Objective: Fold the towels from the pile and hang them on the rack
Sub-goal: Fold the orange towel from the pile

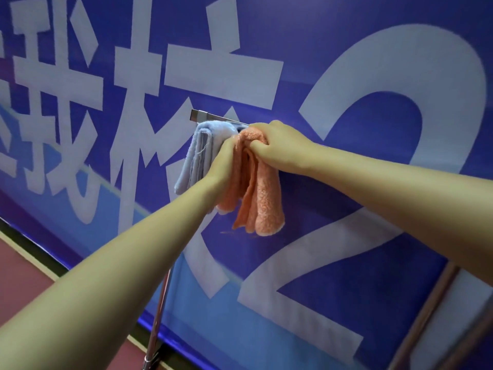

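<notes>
Both arms reach from the lower edges of the frame toward its centre, where a metal rack bar (213, 117) projects in front of a blue banner (346, 62) printed with large white characters and a numeral.

The right hand (277, 141) enters from the right edge. Its fingers are curled and clamped on the top fold of the orange towel (262, 201) at bar height. The fingertips are buried in the cloth and cannot be seen.

The left hand (222, 161) enters from the lower left. It rests against the left side of the orange towel, just under the right hand. Only the back of the hand and the wrist show; the fingers lie behind the fabric, so it cannot be told whether they grip the towel or merely press on it.

The orange towel hangs in several folded layers down from the bar, its lower end at centre frame. Its upper part is covered by both hands, so the contact with the bar is hidden.

A light blue towel (198, 153) hangs folded over the same bar, immediately left of the orange one and touching it. Its lower right portion is concealed by the left wrist.

The right end of the bar is hidden behind the right hand. A slanted metal pole (160, 313) runs from behind the left forearm to the bottom edge; its upper junction is not visible. A strip of reddish floor (24, 273) shows at lower left. Wooden framing (426, 311) at lower right is blurred and cut off.
</notes>
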A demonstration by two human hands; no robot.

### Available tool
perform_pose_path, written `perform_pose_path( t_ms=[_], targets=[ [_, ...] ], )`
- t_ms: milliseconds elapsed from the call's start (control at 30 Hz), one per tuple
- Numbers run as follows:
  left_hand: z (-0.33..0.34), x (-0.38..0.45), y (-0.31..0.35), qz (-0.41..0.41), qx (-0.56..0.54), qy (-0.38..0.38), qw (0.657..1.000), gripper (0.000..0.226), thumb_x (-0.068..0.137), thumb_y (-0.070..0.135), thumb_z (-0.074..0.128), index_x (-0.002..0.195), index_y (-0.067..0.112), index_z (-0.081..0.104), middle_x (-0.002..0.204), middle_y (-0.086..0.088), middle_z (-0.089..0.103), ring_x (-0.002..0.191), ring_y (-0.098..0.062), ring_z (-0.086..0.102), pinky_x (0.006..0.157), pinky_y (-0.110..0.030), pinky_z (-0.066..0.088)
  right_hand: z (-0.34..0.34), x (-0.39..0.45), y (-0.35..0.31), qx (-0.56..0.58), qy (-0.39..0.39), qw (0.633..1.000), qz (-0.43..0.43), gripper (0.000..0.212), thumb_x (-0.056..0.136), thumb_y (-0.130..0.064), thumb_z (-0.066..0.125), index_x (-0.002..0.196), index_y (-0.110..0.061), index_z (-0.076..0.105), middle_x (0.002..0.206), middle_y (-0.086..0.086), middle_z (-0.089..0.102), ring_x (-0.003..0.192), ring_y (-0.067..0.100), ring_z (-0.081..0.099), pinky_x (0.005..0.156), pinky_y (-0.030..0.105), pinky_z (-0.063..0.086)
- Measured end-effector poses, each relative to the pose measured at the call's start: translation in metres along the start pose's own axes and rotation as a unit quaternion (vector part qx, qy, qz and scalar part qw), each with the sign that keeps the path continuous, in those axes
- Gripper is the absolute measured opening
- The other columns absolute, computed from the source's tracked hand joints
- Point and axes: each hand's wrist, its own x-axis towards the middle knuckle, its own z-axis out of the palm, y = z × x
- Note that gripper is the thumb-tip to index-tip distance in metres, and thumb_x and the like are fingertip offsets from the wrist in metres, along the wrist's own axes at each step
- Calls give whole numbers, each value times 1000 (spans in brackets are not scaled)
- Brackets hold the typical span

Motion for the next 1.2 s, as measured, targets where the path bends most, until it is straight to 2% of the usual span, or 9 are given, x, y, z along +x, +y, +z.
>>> perform_pose_path(
  t_ms=[167, 267, 433, 567, 700, 800, 967, 1100, 1200],
  targets=[
    [-1, 13, -4, 95, 63, 45, 992, 37, 107, 24, 28, 111, 9, 61, 86, 7, 60, 71, 15, 61, 60, -2, 46, -6, 5, -1, 35, -6, 999, 10, 44, 88, -60, 34, 111, -36, 62, 107, -2, 64, 99, 20, 59, 86, 42, 49],
    [10, 20, -10, 81, 29, 74, 994, 38, 107, 30, 28, 119, 12, 59, 95, 8, 65, 96, 5, 64, 60, -2, 46, -10, 11, -3, 87, -9, 996, 15, 38, 91, -59, 47, 112, -35, 67, 110, -13, 67, 103, 10, 59, 92, 35, 47],
    [2, 19, -38, 48, -95, 133, 985, 49, 87, 60, 47, 107, 22, 72, 111, -7, 71, 108, -19, 65, 101, -41, 48, -3, 10, -13, -10, -9, 1000, -15, 35, 96, -56, 39, 90, -31, 63, 98, -3, 65, 96, 20, 58, 84, 42, 46],
    [1, 14, -42, 53, -111, 174, 977, 50, 77, 63, 43, 95, 31, 77, 113, -4, 72, 115, -21, 62, 105, -43, 43, 4, -4, -16, 64, -12, 998, -25, 41, 104, -29, 22, 99, -13, 59, 110, 9, 62, 104, 29, 55, 94, 48, 41],
    [10, -2, -23, 21, -55, 153, 986, 63, 92, 62, 35, 134, 21, 57, 134, -6, 60, 126, -28, 54, 104, -48, 45, 21, -3, -12, 180, 22, 983, -5, 39, 97, -27, 31, 121, -15, 59, 127, 6, 58, 119, 21, 50, 105, 40, 37],
    [10, -1, -19, -9, -138, 138, 981, 48, 102, 49, 31, 114, 18, 66, 108, -3, 72, 110, -22, 61, 90, -34, 48, 32, -11, -19, 279, 49, 955, 88, 43, 102, -24, 36, 144, -16, 41, 151, 4, 35, 141, 16, 29, 117, 30, 18],
    [10, -29, 0, -92, -68, 145, 983, 53, 105, 45, 24, 132, 10, 54, 125, -12, 61, 120, -24, 54, 103, -36, 41, 35, -26, -35, 364, 91, 914, 152, 47, 102, -28, 38, 148, -17, 35, 155, 3, 27, 143, 16, 24, 117, 29, 16],
    [7, -67, 20, -109, 110, 198, 968, 47, 103, 35, 32, 136, 6, 50, 136, -15, 55, 125, -34, 52, 86, -35, 49, 22, -73, -44, 396, 114, 885, 216, 40, 100, -30, 41, 137, -18, 50, 140, 7, 49, 129, 20, 45, 109, 35, 35],
    [10, -108, 26, -80, 236, 216, 944, 42, 94, 30, 35, 119, 7, 59, 126, -18, 61, 113, -36, 59, 81, -33, 50, 13, -144, -60, 501, 111, 813, 276, 24, 100, -23, 41, 117, -20, 57, 101, 2, 63, 89, 16, 60, 74, 29, 50]
  ],
)
